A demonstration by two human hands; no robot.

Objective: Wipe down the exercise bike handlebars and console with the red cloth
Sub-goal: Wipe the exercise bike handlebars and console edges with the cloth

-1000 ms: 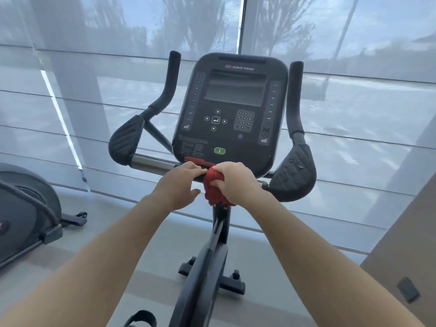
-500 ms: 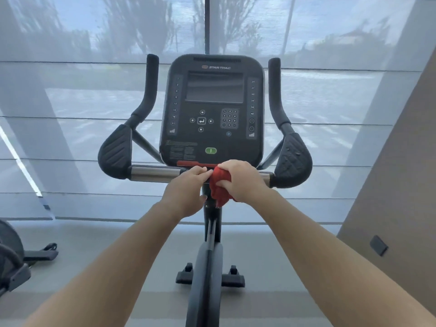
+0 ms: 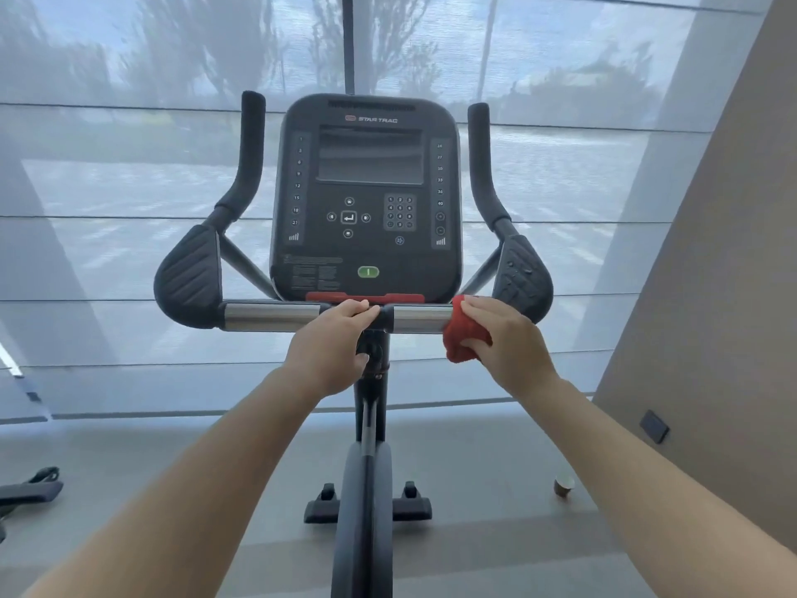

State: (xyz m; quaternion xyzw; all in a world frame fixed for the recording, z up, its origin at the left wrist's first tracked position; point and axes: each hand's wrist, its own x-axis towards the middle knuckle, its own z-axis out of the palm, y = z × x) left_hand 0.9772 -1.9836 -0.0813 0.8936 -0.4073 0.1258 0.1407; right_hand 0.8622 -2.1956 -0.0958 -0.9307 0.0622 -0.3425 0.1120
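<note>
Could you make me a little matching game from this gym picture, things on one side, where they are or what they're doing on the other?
Things:
1. red cloth
2. left hand
3. green button
4. small cup

Places:
A. on the floor by the wall
B. gripping the middle of the bar
C. low on the console face
D. pressed on the right chrome bar

Pairs: 1-D, 2-B, 3-C, 4-A

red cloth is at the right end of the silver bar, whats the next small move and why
Probably carry the red cloth on rightward onto the black right grip pad. The right hand has it bunched around the right end of the silver crossbar, right beside that pad, while the left hand steadies the bar at the centre. The pad shows small specks that look like droplets.
</note>
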